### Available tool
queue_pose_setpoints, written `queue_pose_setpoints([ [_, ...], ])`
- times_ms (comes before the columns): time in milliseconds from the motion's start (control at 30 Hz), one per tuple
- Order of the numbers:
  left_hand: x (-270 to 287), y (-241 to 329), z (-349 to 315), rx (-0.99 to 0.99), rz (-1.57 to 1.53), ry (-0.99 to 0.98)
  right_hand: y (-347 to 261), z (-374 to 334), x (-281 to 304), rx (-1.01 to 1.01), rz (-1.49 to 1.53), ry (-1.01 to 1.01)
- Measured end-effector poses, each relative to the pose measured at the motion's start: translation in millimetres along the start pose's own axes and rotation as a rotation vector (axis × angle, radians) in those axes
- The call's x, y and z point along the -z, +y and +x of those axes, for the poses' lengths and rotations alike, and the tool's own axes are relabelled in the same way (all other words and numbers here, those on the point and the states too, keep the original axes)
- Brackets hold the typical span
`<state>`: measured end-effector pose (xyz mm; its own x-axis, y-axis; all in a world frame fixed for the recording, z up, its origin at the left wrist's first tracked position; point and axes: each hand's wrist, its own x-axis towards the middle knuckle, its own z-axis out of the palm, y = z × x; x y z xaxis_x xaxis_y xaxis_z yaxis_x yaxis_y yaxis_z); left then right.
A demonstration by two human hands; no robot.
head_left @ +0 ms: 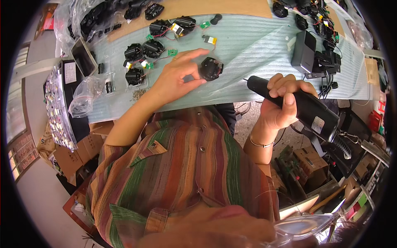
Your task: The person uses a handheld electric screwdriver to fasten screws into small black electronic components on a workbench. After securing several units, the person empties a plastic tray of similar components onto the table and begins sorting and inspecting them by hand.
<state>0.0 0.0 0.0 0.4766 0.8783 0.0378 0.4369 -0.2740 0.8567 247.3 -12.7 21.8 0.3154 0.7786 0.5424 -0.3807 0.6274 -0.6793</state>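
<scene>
My right hand [285, 101] is wrapped round a black electric screwdriver [308, 109], held raised at the table's near edge. Its thin bit points left, toward a black round plastic housing [211, 68], and is apart from it. My left hand [182, 76] has thumb and a curled finger at the housing's left edge, seemingly pinching it, while the index finger stretches out above. The housing is slightly blurred. Left of this hand lie several similar black housings [153, 48], with small green circuit boards [172, 53] and silver-and-yellow battery cells [210, 40] on thin wires.
Small screws [138, 94] lie in a pile near the table's front edge. A dark grey box-shaped device [304, 51] and black cabled parts [328, 62] stand at the right. Clear plastic bags [87, 97] lie at the left. More black housings [304, 20] crowd the far right.
</scene>
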Motion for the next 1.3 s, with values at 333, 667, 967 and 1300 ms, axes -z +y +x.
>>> queue_pose_setpoints([
  [333, -23, 2, 30, -0.353, 0.427, -0.026, 21, 17, -12, 0.055, 0.010, 0.021],
  [667, 62, 54, 295, -0.321, -0.128, 0.209, 14, 45, 40, 0.154, -0.242, 0.168],
  [967, 87, -14, 446, -0.419, 0.373, 0.515, 29, 58, 51, 0.176, -0.347, 0.152],
  [1300, 110, 16, 270, -0.211, 0.237, 0.070, 31, 50, 40, 0.176, -0.350, 0.133],
])
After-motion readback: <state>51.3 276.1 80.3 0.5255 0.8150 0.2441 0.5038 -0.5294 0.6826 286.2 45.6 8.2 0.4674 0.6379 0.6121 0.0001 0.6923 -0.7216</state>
